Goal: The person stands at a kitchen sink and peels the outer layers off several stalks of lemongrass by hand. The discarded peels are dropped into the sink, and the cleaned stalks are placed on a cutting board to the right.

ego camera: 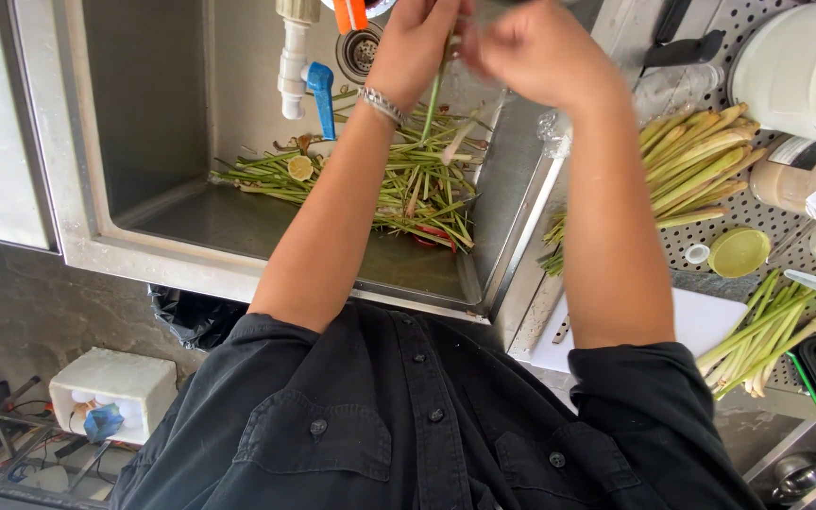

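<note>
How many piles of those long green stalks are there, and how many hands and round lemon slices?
Piles of long green lemongrass stalks: 3 (trimmings in the steel sink, trimmed bundle on the perforated counter, bundle by the white cutting board)
Hands: 2 (left hand, right hand), both holding one thin green stalk
Round yellow lemon slices: 1
Total: 6

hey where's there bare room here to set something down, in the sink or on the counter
The sink has bare floor on its left half, between its left wall and the heap of green trimmings. The white cutting board, between the two lemongrass bundles, is partly bare. The perforated counter is crowded with stalks, lids and containers.
</note>
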